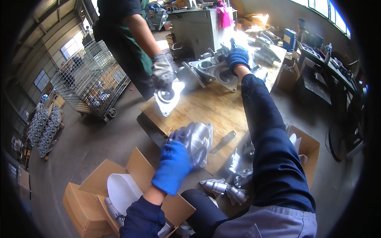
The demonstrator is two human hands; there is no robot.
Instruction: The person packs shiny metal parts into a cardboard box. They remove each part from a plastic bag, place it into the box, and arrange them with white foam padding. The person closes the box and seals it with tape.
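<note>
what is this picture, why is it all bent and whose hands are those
There's no robot: this is one person working, seen from a fisheye camera on their own head, looking down. That lens bends straight edges.

Both of the wearer's hands are gloved. The left hand grips a rounded metal casting at the near side of a wooden tabletop. The right hand reaches to the far side, among more metal parts; whether it holds one is unclear.

The grey glove belongs to another person. At lower left stands an open cardboard box.
</note>
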